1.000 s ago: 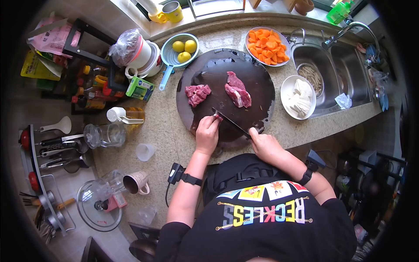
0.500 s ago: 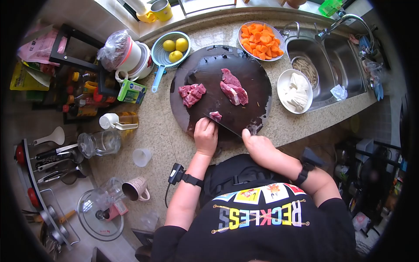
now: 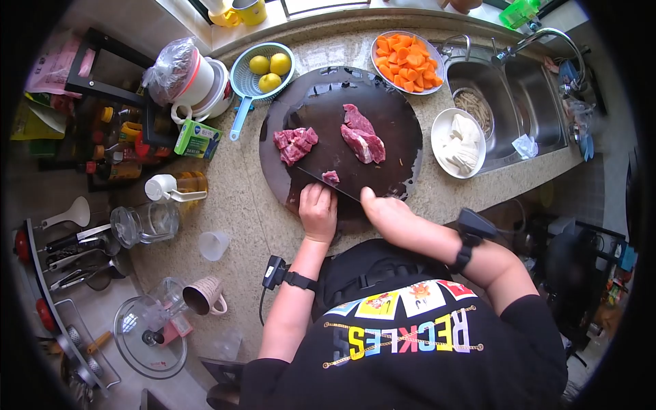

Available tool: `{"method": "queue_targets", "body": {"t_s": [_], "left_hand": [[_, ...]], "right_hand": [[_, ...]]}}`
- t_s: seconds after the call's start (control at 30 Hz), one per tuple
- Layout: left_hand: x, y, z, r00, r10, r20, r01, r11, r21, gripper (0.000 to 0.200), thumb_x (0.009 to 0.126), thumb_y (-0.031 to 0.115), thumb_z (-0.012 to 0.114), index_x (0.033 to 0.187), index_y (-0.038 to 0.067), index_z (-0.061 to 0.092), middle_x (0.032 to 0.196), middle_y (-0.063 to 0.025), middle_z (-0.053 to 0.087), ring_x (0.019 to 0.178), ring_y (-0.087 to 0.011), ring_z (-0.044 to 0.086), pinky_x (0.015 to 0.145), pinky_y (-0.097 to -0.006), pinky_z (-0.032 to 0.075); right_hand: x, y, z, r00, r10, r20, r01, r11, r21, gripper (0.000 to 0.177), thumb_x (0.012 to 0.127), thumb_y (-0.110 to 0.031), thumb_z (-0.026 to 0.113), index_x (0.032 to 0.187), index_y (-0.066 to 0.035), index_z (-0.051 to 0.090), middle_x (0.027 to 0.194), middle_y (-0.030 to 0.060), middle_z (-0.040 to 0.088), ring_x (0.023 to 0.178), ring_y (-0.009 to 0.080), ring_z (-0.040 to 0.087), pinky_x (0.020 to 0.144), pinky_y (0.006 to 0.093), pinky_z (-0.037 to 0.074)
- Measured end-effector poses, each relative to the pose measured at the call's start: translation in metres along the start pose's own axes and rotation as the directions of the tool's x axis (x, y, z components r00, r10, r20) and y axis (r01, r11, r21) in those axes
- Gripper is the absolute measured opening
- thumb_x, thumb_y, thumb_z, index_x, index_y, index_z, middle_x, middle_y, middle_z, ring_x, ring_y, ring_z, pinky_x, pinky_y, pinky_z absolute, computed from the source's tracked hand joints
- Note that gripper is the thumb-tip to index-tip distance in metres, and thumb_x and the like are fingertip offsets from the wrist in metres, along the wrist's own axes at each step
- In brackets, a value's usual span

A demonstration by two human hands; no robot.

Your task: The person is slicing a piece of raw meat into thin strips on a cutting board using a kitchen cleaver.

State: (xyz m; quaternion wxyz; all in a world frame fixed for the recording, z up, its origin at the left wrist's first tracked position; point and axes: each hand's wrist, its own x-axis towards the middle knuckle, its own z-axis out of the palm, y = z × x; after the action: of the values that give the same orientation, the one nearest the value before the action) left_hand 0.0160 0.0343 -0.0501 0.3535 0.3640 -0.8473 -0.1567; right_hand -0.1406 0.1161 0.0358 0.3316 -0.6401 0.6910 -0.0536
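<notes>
At the near rim of the round board (image 3: 400,171), knife (image 3: 338,190) beside a small meat piece (image 3: 331,178).
Right hand (image 3: 384,210) closed around the knife, handle hidden; left hand (image 3: 318,212) curled on the board behind the blade, fingertips hidden, grip impossible to tell. Meat piece just beyond the blade, bare board between it and 2 bigger slabs (image 3: 362,140).

Three lemons (image 3: 269,82), one knife (image 3: 345,194), one chopping board (image 3: 328,109), two sink basins (image 3: 540,102)
</notes>
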Motion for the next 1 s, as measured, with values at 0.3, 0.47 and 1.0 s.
{"method": "queue_targets", "body": {"t_s": [0.3, 0.47, 1.0], "left_hand": [[0.001, 0.003, 0.001, 0.999, -0.030, -0.043, 0.031, 0.999, 0.025, 0.019, 0.071, 0.002, 0.067, 0.089, 0.000, 0.063, 0.095, -0.0137, 0.060, 0.092, -0.0337, 0.056, 0.082, -0.0420, 0.046], [0.004, 0.005, -0.001, 0.999, -0.038, -0.035, 0.040, 0.999, 0.038, 0.019, 0.072, 0.002, 0.067, 0.092, 0.000, 0.065, 0.097, -0.0130, 0.061, 0.093, -0.0324, 0.057, 0.083, -0.0408, 0.046], [-0.007, -0.004, -0.016, 1.000, 0.009, -0.001, -0.009, 0.999, -0.035, 0.017, 0.071, -0.001, 0.069, 0.088, -0.001, 0.065, 0.097, -0.0139, 0.063, 0.095, -0.0318, 0.060, 0.084, -0.0393, 0.048]], "right_hand": [[-0.026, 0.014, 0.011, 1.000, 0.027, 0.010, -0.027, 1.000, -0.013, 0.017, 0.081, 0.001, 0.049, 0.095, 0.002, 0.039, 0.070, 0.0248, 0.063, 0.069, 0.0420, 0.066, 0.059, 0.0489, 0.053], [-0.014, 0.023, 0.007, 0.998, -0.060, -0.032, 0.061, 0.998, 0.020, 0.018, 0.081, 0.002, 0.046, 0.095, 0.004, 0.036, 0.073, 0.0256, 0.062, 0.073, 0.0433, 0.064, 0.061, 0.0492, 0.052], [-0.045, 0.018, 0.003, 0.997, -0.081, 0.011, 0.081, 0.997, -0.001, 0.019, 0.079, 0.003, 0.046, 0.095, 0.002, 0.035, 0.068, 0.0232, 0.061, 0.069, 0.0427, 0.063, 0.059, 0.0500, 0.050]]}}
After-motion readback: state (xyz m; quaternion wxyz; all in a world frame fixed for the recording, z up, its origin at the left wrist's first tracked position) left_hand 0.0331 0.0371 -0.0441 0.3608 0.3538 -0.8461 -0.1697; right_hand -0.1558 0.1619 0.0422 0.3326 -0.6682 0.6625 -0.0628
